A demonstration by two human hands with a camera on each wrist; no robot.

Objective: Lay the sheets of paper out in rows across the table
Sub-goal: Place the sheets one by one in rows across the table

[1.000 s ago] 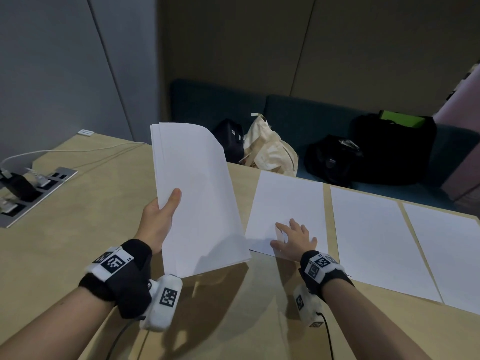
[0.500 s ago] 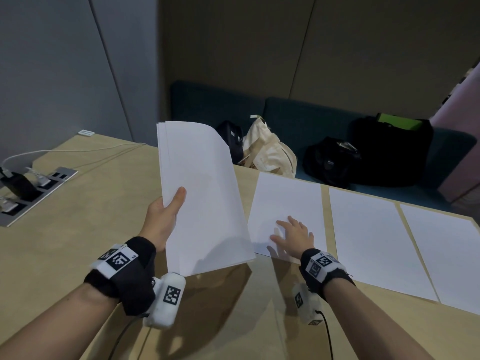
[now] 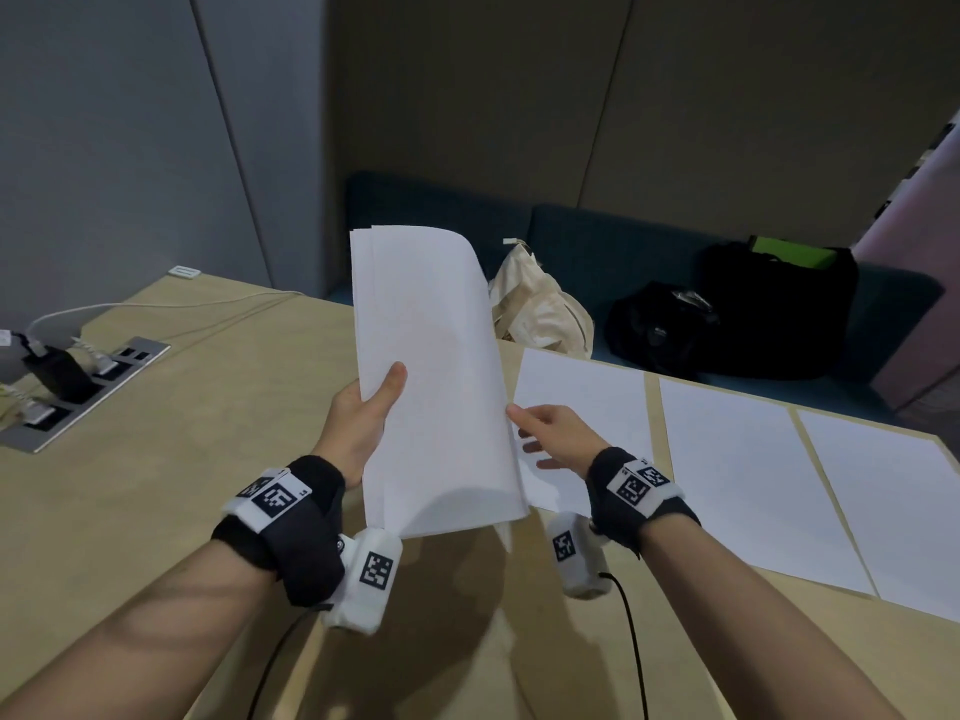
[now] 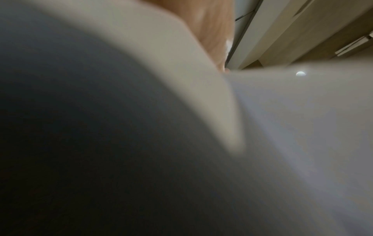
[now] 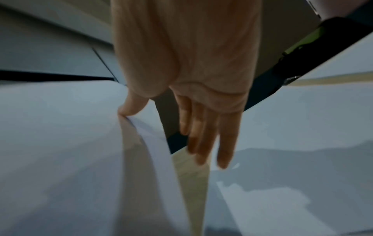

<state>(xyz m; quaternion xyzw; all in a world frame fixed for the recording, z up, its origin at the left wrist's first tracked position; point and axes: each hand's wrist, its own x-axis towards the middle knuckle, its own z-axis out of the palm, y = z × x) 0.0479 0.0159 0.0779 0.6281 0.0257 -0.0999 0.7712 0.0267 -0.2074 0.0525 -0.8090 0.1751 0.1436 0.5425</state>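
R thumb tip (image 5: 129,108) sits on the right edge of the held stack (image 3: 441,387), where the top sheet's edge curls up a little; the other R fingers (image 5: 203,143) hang long and near straight below the thumb, off the paper, closing on nothing. Whether an index finger is behind the edge can't be told, so this reads as a touch, not a real pinch yet. The right hand (image 3: 556,433) hovers above the near-left corner of the nearest laid sheet (image 3: 582,402). L thumb (image 3: 387,389) lies across the stack's front w/ the rest of the left hand (image 3: 358,428) behind, gripping the left edge and holding the stack tilted up over the table (image 3: 208,407); L wrist view is just blurred paper. Two more sheets (image 3: 737,485) lie in a row to the right w/ narrow gaps of bare wood between. Risks, as I judge them: thumb alone may drag 2+ sheets off, since the edges are fanned at top; a pull w/o a firm L grip could slide the whole stack loose; the R wrist or the stack's low corner could brush the laid sheet and skew the row. A cream bag (image 3: 540,309) beyond the far edge looks out of the way.
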